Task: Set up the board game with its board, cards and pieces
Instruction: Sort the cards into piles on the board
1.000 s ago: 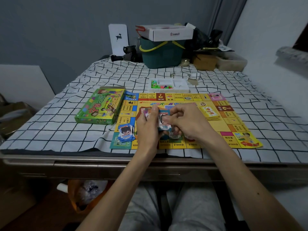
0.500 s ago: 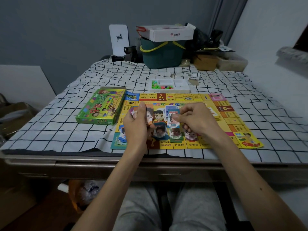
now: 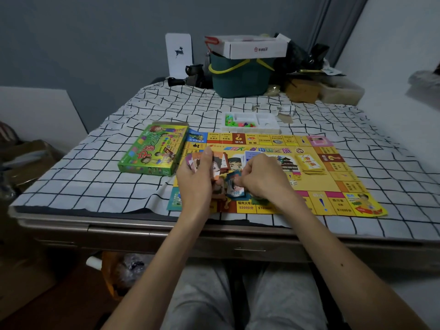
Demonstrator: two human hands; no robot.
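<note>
The yellow game board (image 3: 333, 184) lies unfolded on the checked tablecloth. My left hand (image 3: 194, 181) grips a stack of play-money notes (image 3: 197, 160) upright over the board's left side. My right hand (image 3: 262, 179) pinches one blue note marked 100 (image 3: 234, 186) and holds it low over the board's near edge, where other notes lie mostly hidden under my hands. A pile of yellow cards (image 3: 310, 164) rests on the board's right half. The green game box (image 3: 154, 150) sits left of the board. A white tray (image 3: 266, 125) with small coloured pieces stands behind the board.
A dark green bucket (image 3: 240, 77) with a white carton on top stands at the table's far edge, beside a white card with a deer, a brown box and clutter. The table's metal front edge (image 3: 142, 232) runs just below my wrists.
My right hand has drawn one note away from the stack and lowered it toward the board's near edge. My left hand moved left with the stack, then held there.
</note>
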